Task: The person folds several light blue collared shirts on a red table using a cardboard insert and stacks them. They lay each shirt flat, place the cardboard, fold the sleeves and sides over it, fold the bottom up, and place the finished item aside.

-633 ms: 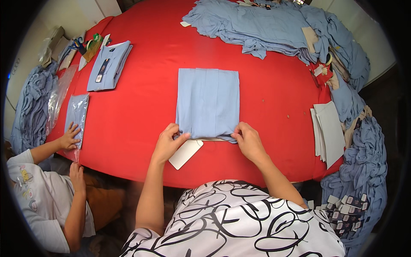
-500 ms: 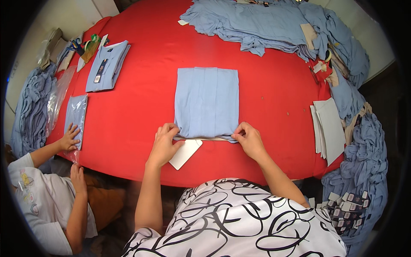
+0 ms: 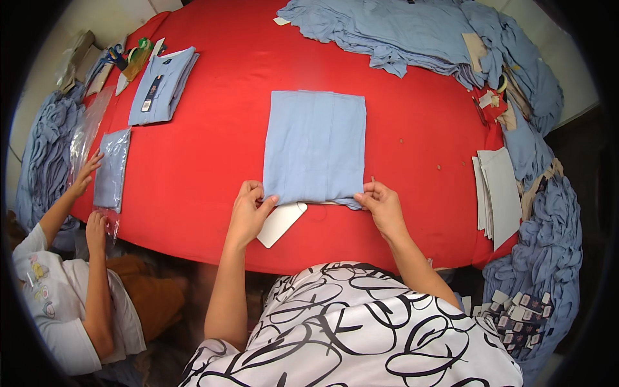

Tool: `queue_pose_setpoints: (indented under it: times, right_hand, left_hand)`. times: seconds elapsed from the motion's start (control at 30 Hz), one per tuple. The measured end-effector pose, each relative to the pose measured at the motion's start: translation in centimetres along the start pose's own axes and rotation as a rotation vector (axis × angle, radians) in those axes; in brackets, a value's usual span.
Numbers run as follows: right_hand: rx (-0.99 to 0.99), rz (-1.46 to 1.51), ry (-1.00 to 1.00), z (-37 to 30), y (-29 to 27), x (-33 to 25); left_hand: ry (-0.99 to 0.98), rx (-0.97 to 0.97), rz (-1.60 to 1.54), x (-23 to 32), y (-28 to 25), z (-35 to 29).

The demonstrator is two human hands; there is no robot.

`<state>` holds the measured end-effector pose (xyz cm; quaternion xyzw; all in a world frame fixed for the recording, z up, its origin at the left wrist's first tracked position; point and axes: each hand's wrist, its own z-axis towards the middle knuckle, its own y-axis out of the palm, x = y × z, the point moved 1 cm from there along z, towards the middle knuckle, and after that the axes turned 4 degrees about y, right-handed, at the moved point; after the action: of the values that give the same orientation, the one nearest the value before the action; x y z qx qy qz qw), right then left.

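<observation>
A light blue garment [image 3: 314,145], folded into a rectangle, lies in front of me on the red tabletop. My left hand [image 3: 246,209] pinches its near left corner between thumb and fingers. The near right corner is pinched by my right hand [image 3: 385,208]. Between the hands the near edge looks slightly raised. A white card [image 3: 282,224] with rounded corners pokes out from beneath that edge, close to my left thumb; its far end is hidden under the cloth.
At left, a co-worker's hands [image 3: 84,175] are by a blue garment in clear plastic [image 3: 113,174]. Beyond it lies a folded blue garment [image 3: 162,90] with a dark tag. Blue garments [image 3: 387,32] pile up at the back. White boards [image 3: 500,193] lie at right, near tagged clothes [image 3: 522,316].
My hands, still pinching the near corners, have shifted slightly away from me with the edge. The garment's top looks smoother and its central fold fainter. The co-worker's hand has slid off the plastic packet.
</observation>
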<state>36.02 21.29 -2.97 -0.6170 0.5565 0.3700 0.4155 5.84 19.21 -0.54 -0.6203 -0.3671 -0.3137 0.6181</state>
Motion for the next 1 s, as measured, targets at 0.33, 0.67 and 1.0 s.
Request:
queue_pose_setpoints:
  times: [0.33, 0.67, 1.0]
  right_hand:
    - [0.136, -0.654, -0.242, -0.7, 1.3, -1.3]
    - [0.216, -0.808, -0.796, -3.5, 2.3, -2.0]
    - [0.169, -0.943, -1.186, -2.9, -2.2, -10.8]
  left_hand:
    - [0.013, 0.155, 0.092, 0.1, 1.2, -0.5]
    - [-0.268, -0.051, 0.076, 1.8, 0.2, 0.9]
    - [0.159, 0.044, -0.587, 12.0, -6.0, 3.2]
